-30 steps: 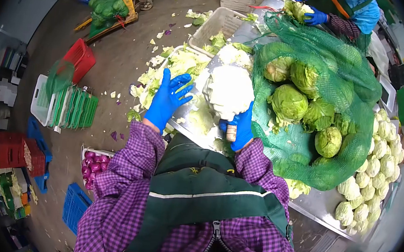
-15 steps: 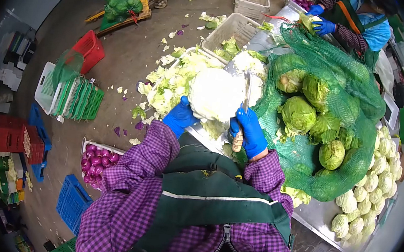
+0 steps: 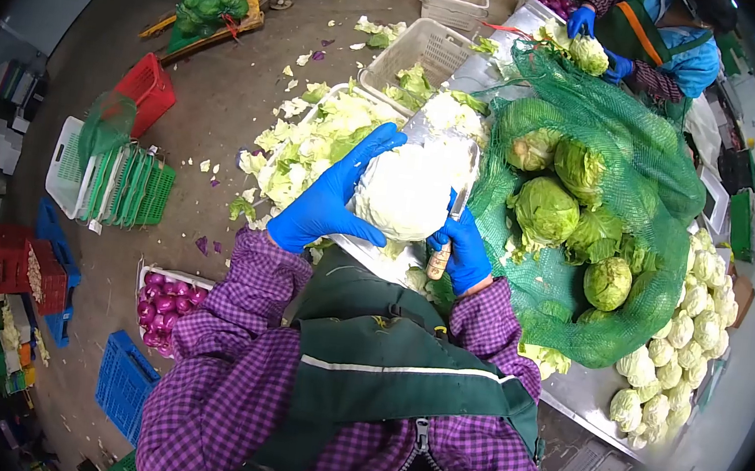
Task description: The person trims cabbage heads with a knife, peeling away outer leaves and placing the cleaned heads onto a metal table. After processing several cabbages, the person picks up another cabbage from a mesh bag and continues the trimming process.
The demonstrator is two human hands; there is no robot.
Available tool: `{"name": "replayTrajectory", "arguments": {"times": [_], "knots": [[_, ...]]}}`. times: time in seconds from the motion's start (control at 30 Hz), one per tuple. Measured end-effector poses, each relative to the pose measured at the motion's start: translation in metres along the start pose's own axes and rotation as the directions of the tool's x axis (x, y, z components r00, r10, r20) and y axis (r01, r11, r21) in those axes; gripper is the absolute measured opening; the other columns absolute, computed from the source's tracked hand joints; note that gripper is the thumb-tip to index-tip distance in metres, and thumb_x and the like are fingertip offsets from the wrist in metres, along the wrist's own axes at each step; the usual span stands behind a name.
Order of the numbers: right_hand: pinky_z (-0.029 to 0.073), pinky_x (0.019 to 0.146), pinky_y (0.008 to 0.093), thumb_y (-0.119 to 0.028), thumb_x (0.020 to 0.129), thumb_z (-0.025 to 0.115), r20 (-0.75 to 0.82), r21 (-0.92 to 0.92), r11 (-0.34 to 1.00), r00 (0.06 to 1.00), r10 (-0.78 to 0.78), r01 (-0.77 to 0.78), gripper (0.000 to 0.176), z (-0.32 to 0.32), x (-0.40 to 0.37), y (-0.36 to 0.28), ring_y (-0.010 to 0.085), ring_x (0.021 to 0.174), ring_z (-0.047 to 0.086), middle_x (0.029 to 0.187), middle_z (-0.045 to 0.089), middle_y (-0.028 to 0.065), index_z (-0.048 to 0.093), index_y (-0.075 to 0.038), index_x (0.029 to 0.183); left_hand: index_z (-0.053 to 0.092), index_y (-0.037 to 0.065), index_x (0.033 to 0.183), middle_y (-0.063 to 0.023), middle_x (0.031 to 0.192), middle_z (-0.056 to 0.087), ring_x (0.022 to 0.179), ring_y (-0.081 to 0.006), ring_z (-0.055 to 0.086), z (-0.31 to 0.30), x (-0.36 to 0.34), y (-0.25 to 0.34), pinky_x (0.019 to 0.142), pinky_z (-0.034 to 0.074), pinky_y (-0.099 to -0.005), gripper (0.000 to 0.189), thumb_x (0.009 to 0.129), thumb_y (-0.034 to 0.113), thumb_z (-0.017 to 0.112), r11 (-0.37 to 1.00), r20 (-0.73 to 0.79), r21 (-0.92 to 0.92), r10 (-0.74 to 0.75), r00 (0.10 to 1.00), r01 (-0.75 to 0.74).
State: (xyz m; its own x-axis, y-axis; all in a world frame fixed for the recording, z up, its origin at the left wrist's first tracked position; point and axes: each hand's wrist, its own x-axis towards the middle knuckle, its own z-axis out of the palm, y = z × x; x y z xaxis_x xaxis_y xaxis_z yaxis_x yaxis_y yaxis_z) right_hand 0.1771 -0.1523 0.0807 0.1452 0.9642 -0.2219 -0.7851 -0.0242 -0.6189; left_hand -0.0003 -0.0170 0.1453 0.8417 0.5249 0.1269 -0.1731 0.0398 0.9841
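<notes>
A pale, trimmed cabbage [image 3: 403,192] is held above the metal table in front of me. My left hand [image 3: 336,196], in a blue glove, wraps around its left side, thumb below and fingers over the top. My right hand [image 3: 466,252], also gloved in blue, grips a knife [image 3: 438,262] by its wooden handle. The blade points away from me along the cabbage's right side. Beyond the cabbage lie cut leaves [image 3: 327,143]. Right of the knife, a green mesh sack [image 3: 521,269] spreads around several untrimmed green cabbages [image 3: 546,211].
Small trimmed cabbages [image 3: 680,330] are piled at the table's right end. A grey crate [image 3: 396,58] with leaves stands at the far side. A co-worker's gloved hands [image 3: 582,21] hold a cabbage at upper right. Purple onions [image 3: 170,304] fill a box at left; leaf scraps litter the floor.
My left hand has shifted from the cabbage's lower left edge to spread around its left side. The cabbage looks turned and slightly lower. The knife stays in my right hand.
</notes>
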Motion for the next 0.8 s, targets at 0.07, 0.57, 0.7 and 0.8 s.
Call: {"name": "replayTrajectory", "arguments": {"times": [0.07,0.57,0.7,0.8], "knots": [[0.039,0.046,0.0195,0.0,0.08,0.053,-0.021,0.02,1.0,1.0,0.011,-0.01,0.05,-0.005,0.001,0.003,0.0063,0.05,0.043,0.074,0.051,0.0013,0.041,-0.001,0.128,0.018,0.005,0.147,-0.0121,0.147,0.031,0.136,-0.0221,0.03,-0.002,0.0,-0.001,0.112,0.022,-0.0359,0.129,0.043,0.02,0.092,0.998,0.034,0.064,0.013,0.999,-0.015],[0.038,0.046,0.0171,-0.009,0.089,0.055,-0.111,-0.314,0.945,0.992,0.065,-0.097,0.054,0.04,-0.031,-0.016,0.0046,0.05,0.045,0.105,0.066,0.0105,0.033,0.001,0.137,0.022,0.011,0.146,-0.0151,0.145,0.033,0.134,-0.0302,0.032,-0.021,0.001,-0.07,0.11,0.027,-0.0501,0.066,0.092,0.036,0.051,0.597,-0.152,-0.792,-0.393,0.907,0.126],[0.044,0.057,0.0185,-0.009,0.093,0.049,-0.103,-0.532,0.844,0.995,0.015,-0.068,0.046,0.049,-0.07,0.003,0.0056,0.063,0.051,0.112,0.061,0.0096,0.035,-0.001,0.137,0.024,0.015,0.145,-0.016,0.148,0.027,0.135,-0.0397,0.026,-0.027,-0.011,-0.072,0.102,0.018,-0.0717,0.065,0.093,0.052,0.036,0.122,-0.009,-0.991,-0.442,0.897,0.05],[0.046,0.061,0.0203,-0.006,0.093,0.047,-0.129,-0.509,0.857,0.992,0.01,-0.075,0.044,0.045,-0.079,0.006,0.0057,0.07,0.052,0.114,0.06,0.0101,0.038,-0.001,0.136,0.026,0.016,0.145,-0.0147,0.148,0.029,0.135,-0.0398,0.027,-0.03,-0.008,-0.081,0.103,0.019,-0.0697,0.069,0.091,0.057,0.037,0.0,0.036,-0.999,-0.466,0.884,0.04]]}}
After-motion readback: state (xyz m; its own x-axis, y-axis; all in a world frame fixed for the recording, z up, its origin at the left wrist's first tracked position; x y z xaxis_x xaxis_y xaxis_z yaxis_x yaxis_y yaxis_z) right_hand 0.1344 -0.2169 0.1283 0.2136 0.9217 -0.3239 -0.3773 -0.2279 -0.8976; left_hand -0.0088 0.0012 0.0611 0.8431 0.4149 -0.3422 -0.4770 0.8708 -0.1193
